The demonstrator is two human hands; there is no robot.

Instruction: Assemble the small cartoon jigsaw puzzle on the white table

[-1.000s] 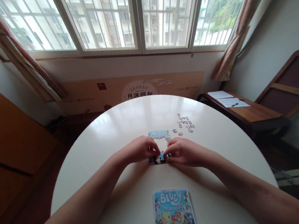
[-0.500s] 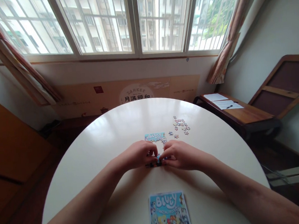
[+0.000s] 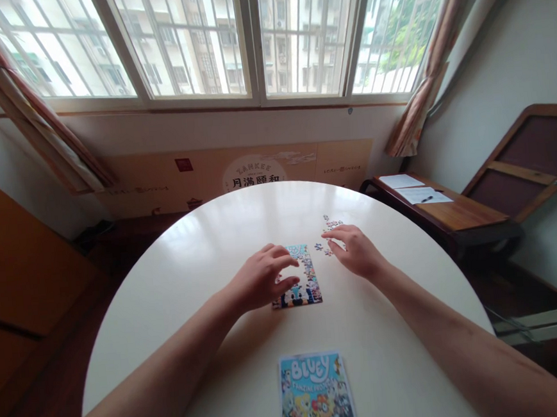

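Observation:
A partly assembled jigsaw puzzle (image 3: 309,296) lies on the white table, its border joined around a bare middle. My left hand (image 3: 267,275) hovers over the puzzle's left side, thumb and fingers apart with nothing between them, and covers part of it. To the right, my right hand (image 3: 356,248) reaches over the loose puzzle pieces (image 3: 334,225), fingers spread; it hides several of them. One loose piece (image 3: 318,247) lies between that hand and the puzzle. Closer to me is a picture card (image 3: 316,395) marked "Bluey".
The round white table (image 3: 204,240) fills the middle. Beyond its right edge stands a low wooden table (image 3: 472,212) with papers (image 3: 425,195) and a pen on it. A printed cardboard panel (image 3: 151,180) is under the window.
My right hand has left the puzzle's lower edge and moved right to the loose pieces, its fingers opening. My left hand has lifted slightly and opened, uncovering the puzzle's bottom edge.

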